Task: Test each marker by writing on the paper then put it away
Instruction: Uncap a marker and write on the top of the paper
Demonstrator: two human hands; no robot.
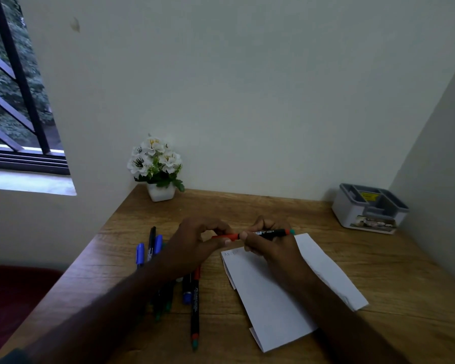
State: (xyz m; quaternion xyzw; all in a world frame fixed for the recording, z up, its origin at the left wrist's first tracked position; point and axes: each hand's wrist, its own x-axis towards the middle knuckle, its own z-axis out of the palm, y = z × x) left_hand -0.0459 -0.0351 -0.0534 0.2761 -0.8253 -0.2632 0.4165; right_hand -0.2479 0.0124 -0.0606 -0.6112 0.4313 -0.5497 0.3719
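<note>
Head view. Above the top edge of the paper [278, 292] my 2 hands share 1 marker [267, 233], held level. My left hand [194, 243] pinches its red cap [225, 236] between thumb and curled fingers; my right hand [268, 243] is wrapped round the black barrel, whose red-and-green tail points away from the cap. Cap and barrel look joined; whether the cap is going on or coming off I cannot tell. Faint writing sits at the paper's top left corner. To do this well I would move the cap straight along the barrel's axis, without twisting sideways. Left of the paper lie the other markers [194, 306]; beyond its far right corner stands the grey organiser [368, 208].
</note>
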